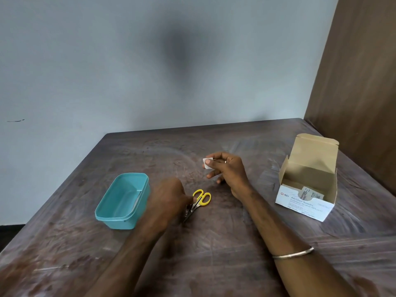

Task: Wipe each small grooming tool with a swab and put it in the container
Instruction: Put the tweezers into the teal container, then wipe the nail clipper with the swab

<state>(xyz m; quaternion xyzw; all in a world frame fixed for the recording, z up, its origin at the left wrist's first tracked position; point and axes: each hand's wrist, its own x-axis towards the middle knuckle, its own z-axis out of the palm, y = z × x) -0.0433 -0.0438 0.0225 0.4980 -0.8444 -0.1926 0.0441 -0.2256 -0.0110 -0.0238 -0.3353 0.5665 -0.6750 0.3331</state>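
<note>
Head view, only view there is.

Left hand (pixel 169 198) is down on the table (pixel 225 243), back of hand toward the camera, fingers curled in at the scissors (pixel 196 203). Fingertips meet the scissors near the pivot, just below the yellow handles. Looks like a pinch on the blades, but the hand hides most of the contact, so I can't tell exactly how the fingers sit. Scissors lie flat on the table, handles pointing away from the person, steel tips toward them, just right of the tub (pixel 123 200).

Right hand (pixel 227 170) is raised a little above the table, well apart from the scissors. Thumb and index finger pinch a small white swab (pixel 206 163) at its edge; the other fingers are loosely curled below. Ring on one finger, thin bangle (pixel 293 253) on the forearm.

Tub is teal, rectangular, open top, sits on the table at left, touching or nearly touching the left hand's wrist side. One thin metal tool (pixel 138 197) leans inside against its right wall; too small to identify.

Swab box (pixel 306 194) stands at the right side of the table, lid flap up, packets visible through the front cutout. Well clear of both hands.

Grey wall behind, brown panel at right.
</note>
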